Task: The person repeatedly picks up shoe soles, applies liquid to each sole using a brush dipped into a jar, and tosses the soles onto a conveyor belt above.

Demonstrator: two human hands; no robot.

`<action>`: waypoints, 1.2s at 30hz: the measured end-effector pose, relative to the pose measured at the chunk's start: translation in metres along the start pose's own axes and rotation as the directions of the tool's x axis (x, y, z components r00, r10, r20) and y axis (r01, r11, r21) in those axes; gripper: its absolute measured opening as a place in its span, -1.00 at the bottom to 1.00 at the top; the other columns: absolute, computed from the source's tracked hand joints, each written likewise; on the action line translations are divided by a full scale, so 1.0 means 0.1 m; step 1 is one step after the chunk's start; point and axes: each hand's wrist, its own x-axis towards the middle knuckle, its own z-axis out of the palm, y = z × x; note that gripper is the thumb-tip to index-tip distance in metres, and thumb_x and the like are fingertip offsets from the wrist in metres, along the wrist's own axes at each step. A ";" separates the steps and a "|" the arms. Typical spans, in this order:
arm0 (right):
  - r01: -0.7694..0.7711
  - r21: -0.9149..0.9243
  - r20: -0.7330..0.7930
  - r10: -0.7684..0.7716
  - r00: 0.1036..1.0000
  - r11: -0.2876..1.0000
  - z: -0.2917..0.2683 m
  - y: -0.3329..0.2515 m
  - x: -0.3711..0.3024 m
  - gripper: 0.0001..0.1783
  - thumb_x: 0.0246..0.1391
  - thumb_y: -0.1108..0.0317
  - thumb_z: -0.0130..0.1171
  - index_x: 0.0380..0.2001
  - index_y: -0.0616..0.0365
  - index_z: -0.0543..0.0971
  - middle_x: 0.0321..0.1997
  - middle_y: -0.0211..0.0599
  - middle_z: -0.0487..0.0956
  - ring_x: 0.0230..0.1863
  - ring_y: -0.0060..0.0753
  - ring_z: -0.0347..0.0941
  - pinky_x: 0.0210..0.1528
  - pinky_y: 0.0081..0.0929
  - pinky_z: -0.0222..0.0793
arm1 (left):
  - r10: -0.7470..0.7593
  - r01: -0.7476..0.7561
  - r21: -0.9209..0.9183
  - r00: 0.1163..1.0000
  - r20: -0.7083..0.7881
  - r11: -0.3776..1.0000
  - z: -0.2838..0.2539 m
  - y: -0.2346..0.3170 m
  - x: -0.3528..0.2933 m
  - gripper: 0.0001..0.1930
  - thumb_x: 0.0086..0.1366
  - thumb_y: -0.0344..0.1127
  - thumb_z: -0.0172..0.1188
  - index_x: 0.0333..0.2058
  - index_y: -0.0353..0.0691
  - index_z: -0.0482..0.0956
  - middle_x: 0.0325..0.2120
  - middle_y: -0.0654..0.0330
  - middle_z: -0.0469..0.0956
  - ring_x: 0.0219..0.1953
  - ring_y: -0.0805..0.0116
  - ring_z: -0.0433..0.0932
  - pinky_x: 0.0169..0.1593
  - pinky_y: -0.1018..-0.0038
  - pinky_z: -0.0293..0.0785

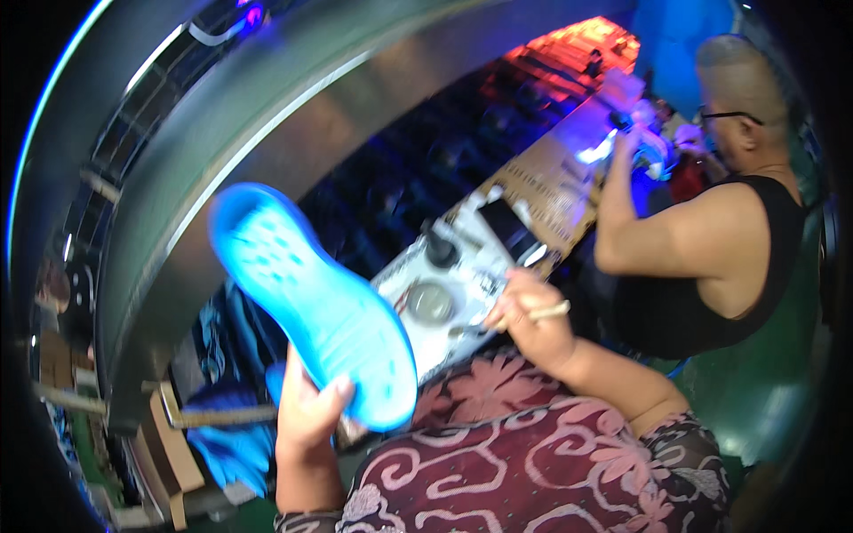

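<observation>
A bright blue shoe sole point(324, 302) stands tilted up in my left hand point(306, 413), which grips its lower end with the thumb across the near edge. Its recessed face, with several small hollows, is turned toward me. To the right, my right hand point(533, 322) is closed around a brush with a pale handle point(551, 311); the handle sticks out past the fingers, and its working end is too blurred to make out. Just left of that hand, a round bowl point(429, 303) with greyish contents sits on a whitish, stained work surface point(395, 282).
A dark bottle point(441, 249) and a phone point(511, 229) lie beyond the bowl. Cardboard point(551, 182) covers the farther table. A co-worker in a black top point(702, 231) works at right. A curved metal housing point(258, 124) runs along the left, above an open cardboard box point(173, 435).
</observation>
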 end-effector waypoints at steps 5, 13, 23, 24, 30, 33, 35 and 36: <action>-0.048 0.028 -0.051 0.050 0.997 0.998 -0.41 0.12 -0.08 -0.69 0.13 0.41 0.07 -0.68 0.12 0.59 -0.64 -0.32 0.51 -0.47 -0.21 0.40 -0.21 -0.29 0.28 | -0.318 0.372 0.031 0.747 0.584 0.928 0.66 0.21 0.74 -0.12 -0.04 -0.37 0.27 0.26 -0.42 0.04 0.02 0.07 0.41 -0.01 0.35 0.44 0.06 0.43 0.39; -0.110 -0.056 -0.241 0.093 0.966 0.992 -0.86 0.45 -0.05 -0.62 0.20 0.38 -0.06 -0.64 0.17 0.61 -0.69 -0.32 0.51 -0.50 -0.27 0.40 -0.05 -0.28 0.29 | -0.104 0.299 -0.570 0.931 0.350 0.766 3.08 1.11 4.16 -0.73 0.27 -0.35 0.17 -0.14 -0.35 0.36 -0.40 0.01 0.53 -0.40 0.27 0.60 -0.34 0.51 0.63; -0.169 0.106 -0.257 0.191 0.947 0.980 -0.96 0.71 -0.09 -0.66 0.20 0.38 0.00 -0.63 0.20 0.59 -0.70 -0.34 0.48 -0.55 -0.34 0.40 -0.36 -0.39 0.27 | 0.153 -0.179 0.166 0.976 0.154 0.970 1.79 -0.08 2.32 -0.77 0.30 -0.26 0.17 -0.21 -0.31 0.47 -0.55 0.20 0.49 -0.53 0.49 0.44 -0.39 0.53 0.45; -0.175 0.162 -0.229 0.210 0.951 0.971 -0.89 0.69 -0.12 -0.66 0.21 0.39 -0.01 -0.62 0.22 0.58 -0.67 -0.32 0.49 -0.55 -0.37 0.41 -0.38 -0.41 0.28 | 0.219 -0.234 0.291 0.972 0.083 0.928 1.24 -0.26 2.02 -0.82 0.28 -0.31 0.16 -0.29 -0.33 0.50 -0.48 0.16 0.53 -0.48 0.47 0.49 -0.33 0.55 0.46; -0.250 0.308 -0.104 0.294 0.950 0.918 -0.49 0.65 -0.22 -0.63 0.25 0.35 -0.05 -0.58 0.28 0.57 -0.60 -0.28 0.51 -0.54 -0.46 0.41 -0.42 -0.50 0.32 | 0.518 0.213 0.955 0.804 -0.291 0.207 -1.52 -1.19 -0.27 -0.77 0.07 -0.38 0.19 -0.26 -0.29 0.47 -0.26 -0.03 0.50 -0.26 0.03 0.49 -0.13 0.26 0.42; -0.248 0.279 -0.026 0.266 0.964 0.928 -0.26 0.57 -0.16 -0.66 0.22 0.34 0.02 -0.58 0.27 0.58 -0.60 -0.25 0.56 -0.56 -0.44 0.46 -0.42 -0.49 0.35 | 0.345 0.668 0.744 0.699 -0.627 -0.002 -1.90 -1.48 -1.21 -0.59 0.03 -0.26 0.20 -0.17 -0.38 0.43 -0.27 -0.16 0.50 -0.14 -0.18 0.47 -0.04 0.10 0.39; -0.352 0.359 0.049 0.359 0.932 0.865 -0.04 0.62 -0.18 -0.67 0.22 0.35 0.02 -0.57 0.25 0.60 -0.58 -0.30 0.58 -0.56 -0.52 0.45 -0.43 -0.53 0.35 | 0.017 0.749 0.659 0.660 -0.751 0.070 -2.25 -1.82 -1.70 -0.57 0.05 -0.20 0.20 -0.13 -0.30 0.43 -0.18 -0.16 0.50 -0.11 -0.19 0.49 -0.02 0.09 0.39; -0.382 0.366 0.059 0.388 0.920 0.849 -0.01 0.59 -0.17 -0.67 0.23 0.34 0.01 -0.55 0.25 0.60 -0.57 -0.32 0.59 -0.56 -0.55 0.44 -0.43 -0.55 0.35 | -0.089 0.770 0.634 0.638 -0.765 0.077 -2.49 -2.00 -1.75 -0.53 0.04 -0.13 0.20 -0.12 -0.30 0.44 -0.15 -0.18 0.51 -0.05 -0.16 0.49 0.01 0.10 0.40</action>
